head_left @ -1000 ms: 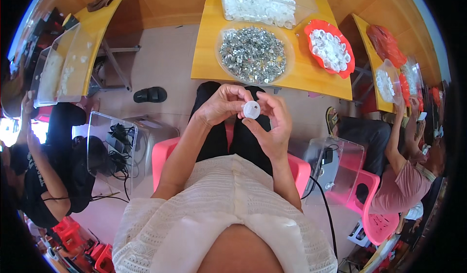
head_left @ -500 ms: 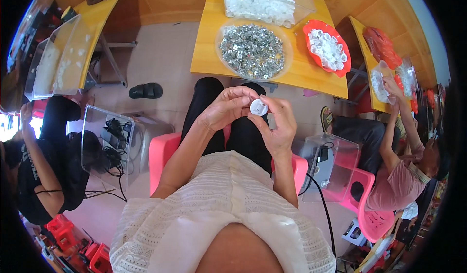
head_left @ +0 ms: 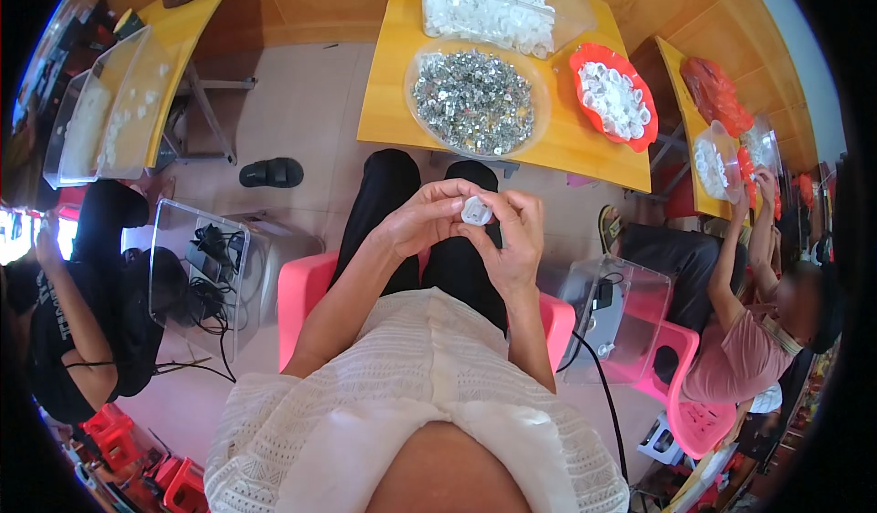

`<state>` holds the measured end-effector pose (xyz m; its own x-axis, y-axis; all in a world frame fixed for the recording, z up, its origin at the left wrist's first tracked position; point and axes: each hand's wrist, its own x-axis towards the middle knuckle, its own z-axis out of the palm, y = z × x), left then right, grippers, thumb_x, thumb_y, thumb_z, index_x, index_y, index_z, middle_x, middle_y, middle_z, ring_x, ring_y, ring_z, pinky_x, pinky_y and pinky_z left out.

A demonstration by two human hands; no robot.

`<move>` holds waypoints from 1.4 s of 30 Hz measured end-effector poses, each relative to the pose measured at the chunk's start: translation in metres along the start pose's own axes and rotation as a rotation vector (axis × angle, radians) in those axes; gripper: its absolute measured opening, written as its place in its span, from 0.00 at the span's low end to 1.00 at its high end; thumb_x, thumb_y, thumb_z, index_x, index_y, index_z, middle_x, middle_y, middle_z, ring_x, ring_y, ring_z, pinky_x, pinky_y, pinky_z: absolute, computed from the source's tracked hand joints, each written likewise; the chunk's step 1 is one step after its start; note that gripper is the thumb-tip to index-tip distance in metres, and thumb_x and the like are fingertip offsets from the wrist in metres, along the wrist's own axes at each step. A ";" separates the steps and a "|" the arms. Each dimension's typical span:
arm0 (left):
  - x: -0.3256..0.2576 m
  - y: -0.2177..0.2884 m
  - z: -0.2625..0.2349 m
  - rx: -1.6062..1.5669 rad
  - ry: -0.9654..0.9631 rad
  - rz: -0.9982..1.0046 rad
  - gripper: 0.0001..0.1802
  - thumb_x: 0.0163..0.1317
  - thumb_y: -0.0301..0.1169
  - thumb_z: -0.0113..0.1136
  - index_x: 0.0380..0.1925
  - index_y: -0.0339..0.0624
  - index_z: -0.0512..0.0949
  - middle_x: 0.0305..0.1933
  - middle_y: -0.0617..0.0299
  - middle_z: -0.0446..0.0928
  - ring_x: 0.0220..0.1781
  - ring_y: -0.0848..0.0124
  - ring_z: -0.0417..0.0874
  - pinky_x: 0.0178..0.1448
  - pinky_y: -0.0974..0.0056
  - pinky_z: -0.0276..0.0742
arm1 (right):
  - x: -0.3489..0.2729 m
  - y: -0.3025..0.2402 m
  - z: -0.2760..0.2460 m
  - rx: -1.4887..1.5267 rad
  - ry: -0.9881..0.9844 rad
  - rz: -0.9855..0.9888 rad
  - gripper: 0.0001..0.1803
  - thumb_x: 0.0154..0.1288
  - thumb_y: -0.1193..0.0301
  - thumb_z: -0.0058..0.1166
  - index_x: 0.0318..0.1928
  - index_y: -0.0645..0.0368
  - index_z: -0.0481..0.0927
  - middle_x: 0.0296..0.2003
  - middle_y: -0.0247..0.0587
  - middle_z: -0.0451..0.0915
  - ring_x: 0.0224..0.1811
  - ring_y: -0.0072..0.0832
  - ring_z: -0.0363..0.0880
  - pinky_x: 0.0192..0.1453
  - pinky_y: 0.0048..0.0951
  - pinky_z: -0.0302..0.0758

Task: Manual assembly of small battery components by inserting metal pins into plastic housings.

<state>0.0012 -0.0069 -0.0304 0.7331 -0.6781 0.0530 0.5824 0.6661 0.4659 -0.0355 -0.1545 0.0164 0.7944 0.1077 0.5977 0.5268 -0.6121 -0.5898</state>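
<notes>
A small round white plastic part is pinched between my two hands above my lap. The fingertips of my left hand grip its left side. Thumb and fingers of my right hand hold its right side. Its face shows a raised rim and some inner detail too small to make out. Ahead, on the yellow table, stands a round clear tray heaped with small shiny metal pieces. To its right sits a red scalloped bowl of similar white parts.
A clear bin of white parts stands at the table's back. Clear boxes with black cables and a black device flank my pink chair. A black slipper lies on the floor. People work on both sides.
The white part has tilted in my fingers and shifted slightly left, showing a deeper rim. The person at right has drawn a hand back from the container of white parts.
</notes>
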 end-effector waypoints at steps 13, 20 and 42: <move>-0.016 0.007 -0.022 -0.124 0.011 0.083 0.15 0.61 0.31 0.53 0.46 0.37 0.72 0.43 0.49 0.76 0.43 0.66 0.81 0.48 0.68 0.79 | 0.047 0.068 0.006 0.003 0.010 0.357 0.05 0.55 0.78 0.53 0.34 0.63 0.78 0.29 0.42 0.76 0.32 0.34 0.76 0.35 0.28 0.72; -0.023 0.007 -0.023 -0.142 0.022 0.099 0.14 0.62 0.31 0.52 0.46 0.38 0.72 0.43 0.47 0.76 0.42 0.67 0.81 0.47 0.68 0.79 | 0.074 0.117 0.046 -0.186 -0.222 0.236 0.09 0.48 0.77 0.56 0.33 0.59 0.78 0.29 0.43 0.75 0.33 0.40 0.76 0.38 0.36 0.71; -0.022 0.004 -0.025 -0.105 0.117 0.075 0.16 0.62 0.35 0.53 0.47 0.38 0.70 0.43 0.45 0.76 0.39 0.67 0.81 0.45 0.68 0.78 | 0.089 0.119 0.037 0.915 -0.211 0.829 0.06 0.59 0.74 0.52 0.36 0.63 0.74 0.31 0.46 0.80 0.34 0.32 0.82 0.37 0.27 0.80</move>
<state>-0.0035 0.0185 -0.0513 0.8085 -0.5881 -0.0220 0.5532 0.7467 0.3692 0.1091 -0.1890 -0.0203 0.9753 0.1259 -0.1816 -0.2046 0.2034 -0.9575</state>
